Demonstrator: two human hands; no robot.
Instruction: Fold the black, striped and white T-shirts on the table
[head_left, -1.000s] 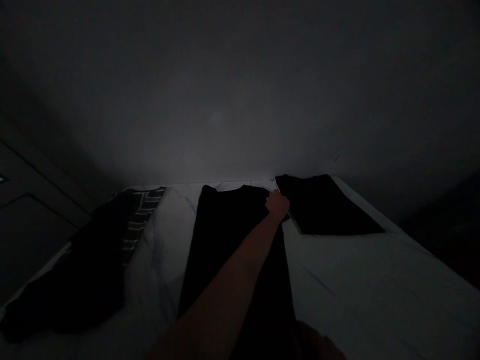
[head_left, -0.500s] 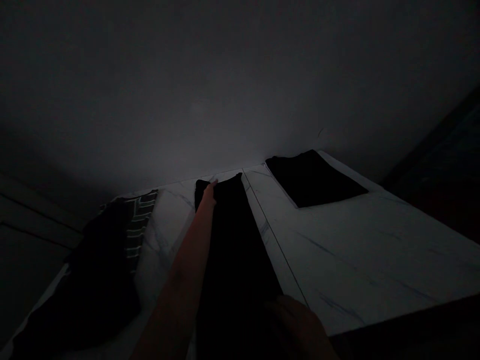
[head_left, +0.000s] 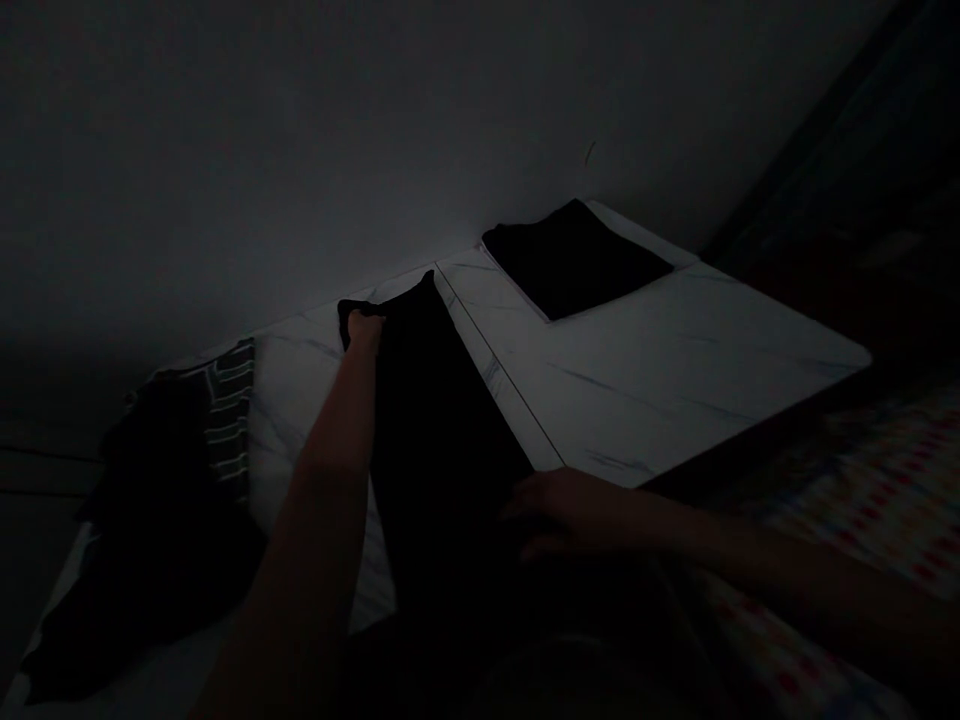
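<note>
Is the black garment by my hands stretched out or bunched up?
Stretched out: the black garment lies as a long strip, your left hand at its far end. Too dark to see folds.

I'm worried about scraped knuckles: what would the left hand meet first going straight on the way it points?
Past the far edge of the black garment, the left hand would probably meet the wall first, though depth is hard to judge in this dim light.

Very dim light leaves the black cloth (head_left: pixel 442 430) nearly featureless.
</note>
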